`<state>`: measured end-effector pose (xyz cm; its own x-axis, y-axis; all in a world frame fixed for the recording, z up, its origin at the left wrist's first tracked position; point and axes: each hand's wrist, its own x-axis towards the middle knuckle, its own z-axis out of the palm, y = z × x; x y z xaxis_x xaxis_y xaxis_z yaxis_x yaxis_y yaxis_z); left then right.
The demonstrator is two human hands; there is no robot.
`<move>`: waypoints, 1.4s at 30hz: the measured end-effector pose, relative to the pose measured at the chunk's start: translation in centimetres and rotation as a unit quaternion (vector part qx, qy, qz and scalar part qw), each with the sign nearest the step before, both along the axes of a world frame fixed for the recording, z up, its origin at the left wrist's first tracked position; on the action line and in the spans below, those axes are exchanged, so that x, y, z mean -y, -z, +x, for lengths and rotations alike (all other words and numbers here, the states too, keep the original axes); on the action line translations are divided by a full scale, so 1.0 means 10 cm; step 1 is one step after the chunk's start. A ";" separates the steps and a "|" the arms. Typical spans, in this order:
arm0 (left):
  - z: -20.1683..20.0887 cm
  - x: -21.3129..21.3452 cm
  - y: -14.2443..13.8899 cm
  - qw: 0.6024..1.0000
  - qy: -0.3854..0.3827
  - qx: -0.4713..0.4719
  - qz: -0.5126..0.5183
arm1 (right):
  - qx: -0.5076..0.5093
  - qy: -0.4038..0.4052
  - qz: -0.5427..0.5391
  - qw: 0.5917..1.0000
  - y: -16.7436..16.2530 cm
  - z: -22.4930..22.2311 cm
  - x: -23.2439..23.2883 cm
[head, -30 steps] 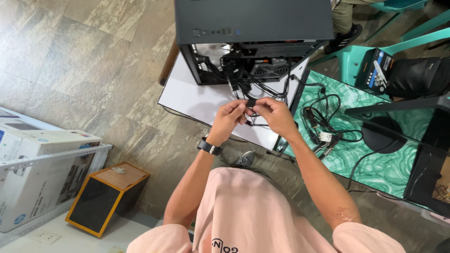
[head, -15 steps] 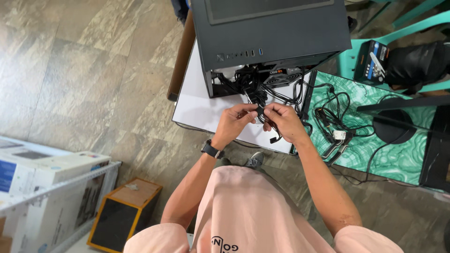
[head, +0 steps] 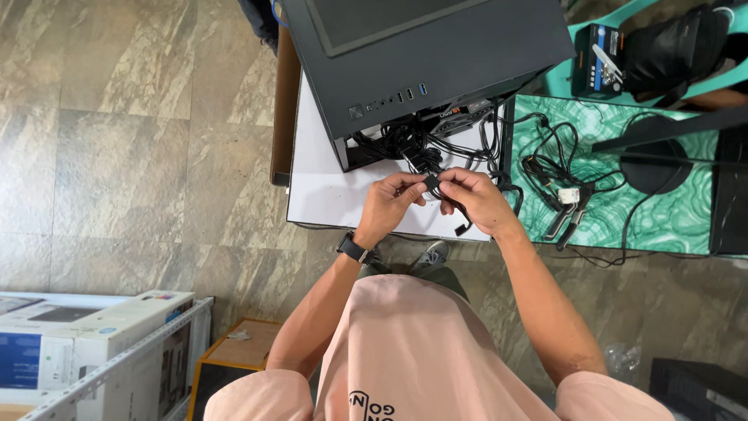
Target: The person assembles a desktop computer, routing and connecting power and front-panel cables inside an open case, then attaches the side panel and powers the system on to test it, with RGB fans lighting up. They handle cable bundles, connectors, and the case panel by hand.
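Both hands, left hand (head: 389,201) and right hand (head: 475,199), pinch a small black cable connector (head: 431,182) before the black computer case (head: 421,58) on the white counter (head: 327,195).

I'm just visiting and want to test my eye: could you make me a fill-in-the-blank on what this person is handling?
1. Both hands pinch a small ____ connector between them.
2. The left hand has a dark ____ on its wrist.
3. The cables run out of the black computer ____ lying on the white board.
4. The tabletop beside the right hand is patterned ____.

Missing words: black; watch; case; green

connector (head: 431,182) hidden by fingers, computer case (head: 421,54) cropped
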<state>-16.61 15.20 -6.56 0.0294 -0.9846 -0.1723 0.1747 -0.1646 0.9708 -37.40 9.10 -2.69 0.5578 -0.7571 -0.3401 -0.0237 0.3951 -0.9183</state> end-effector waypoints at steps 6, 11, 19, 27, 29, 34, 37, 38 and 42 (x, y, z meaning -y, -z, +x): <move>-0.01 0.00 0.21 0.990 -0.068 -0.124 0.009 | -0.042 0.026 -0.010 0.999 0.03 -0.02 -0.04; 0.05 0.14 0.17 0.980 -0.154 -0.121 0.022 | -0.019 0.068 -0.037 0.997 0.05 -0.05 -0.04; 0.15 0.16 -0.32 0.937 -0.111 0.272 -0.187 | 0.002 0.115 -0.044 0.992 0.07 -0.03 0.01; 0.23 0.32 -0.39 0.943 -0.063 0.285 -0.161 | -0.027 0.111 -0.066 0.991 0.04 0.02 0.00; 0.24 0.38 -0.34 0.944 -0.063 0.280 -0.162 | -0.033 0.115 -0.080 0.990 0.02 0.07 0.00; 0.19 0.46 -0.22 0.942 -0.083 0.277 -0.173 | -0.106 0.153 -0.102 0.977 -0.04 0.27 0.03; 0.16 0.49 -0.13 0.947 -0.097 0.257 -0.167 | -0.147 0.117 -0.193 0.963 -0.06 0.35 0.04; 0.17 0.49 -0.09 0.952 -0.094 0.240 -0.167 | -0.169 0.127 -0.201 0.956 -0.04 0.36 0.05; 0.24 0.54 0.06 0.980 -0.071 0.138 -0.128 | -0.148 0.179 -0.092 0.968 0.09 0.33 0.17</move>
<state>-14.21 9.83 -7.13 0.1789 -0.9773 0.1136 -0.0967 0.0974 0.9905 -34.05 7.40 -3.57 0.1470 -0.9472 -0.2850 -0.1877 0.2562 -0.9482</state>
